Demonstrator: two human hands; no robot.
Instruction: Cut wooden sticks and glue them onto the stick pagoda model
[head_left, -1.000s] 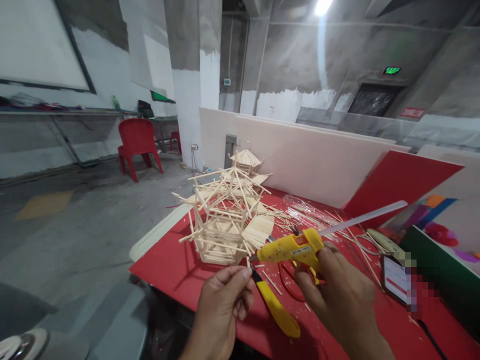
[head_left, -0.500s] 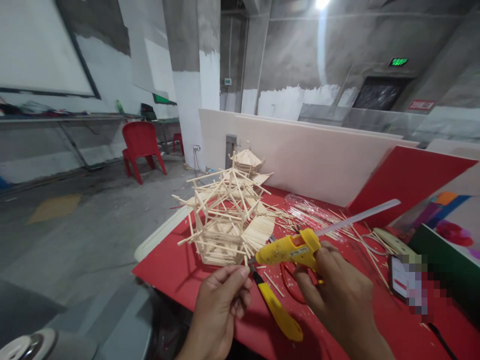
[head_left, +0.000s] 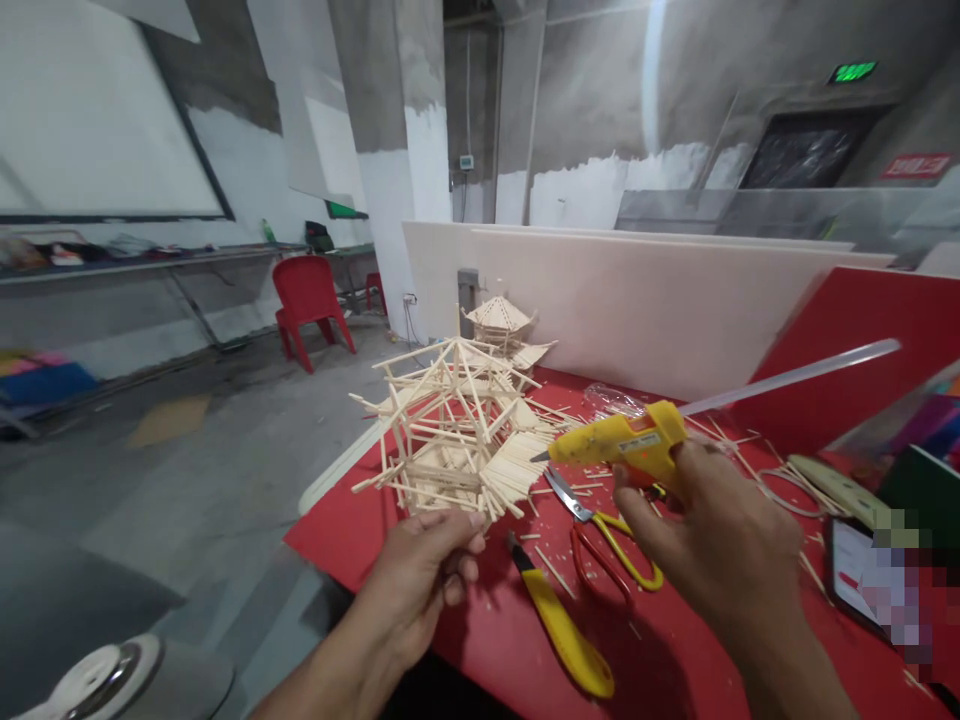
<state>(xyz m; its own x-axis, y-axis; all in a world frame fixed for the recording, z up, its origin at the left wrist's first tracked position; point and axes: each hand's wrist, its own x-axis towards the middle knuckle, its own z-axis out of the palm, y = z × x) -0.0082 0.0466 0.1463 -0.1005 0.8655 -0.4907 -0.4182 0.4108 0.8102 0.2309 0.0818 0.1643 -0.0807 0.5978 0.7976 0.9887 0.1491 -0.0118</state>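
Observation:
My right hand (head_left: 724,520) grips a yellow hot glue gun (head_left: 615,442) with a long clear glue stick (head_left: 802,375) out of its back. The gun's nozzle points left, over the slatted roof panel of a pavilion model (head_left: 457,430) built of thin wooden sticks. At the model's front lower edge, my left hand (head_left: 431,560) is closed, thumb and forefinger pinching a small wooden stick, mostly hidden by the fingertips. Scissors (head_left: 574,495) with red and yellow handles lie between the hands. Closer to me rests a yellow-handled cutting tool (head_left: 559,620).
A smaller finished-looking stick pavilion (head_left: 501,318) stands behind the model. Loose sticks and scraps lie about the red tabletop (head_left: 517,640). At right are a phone (head_left: 862,580) and a roll of tape (head_left: 795,490). White boards (head_left: 637,300) rise along the back.
My right hand has lifted the glue gun up and right, off the stick at my left fingertips. My left hand has shifted slightly left, toward the model. The view has turned a little.

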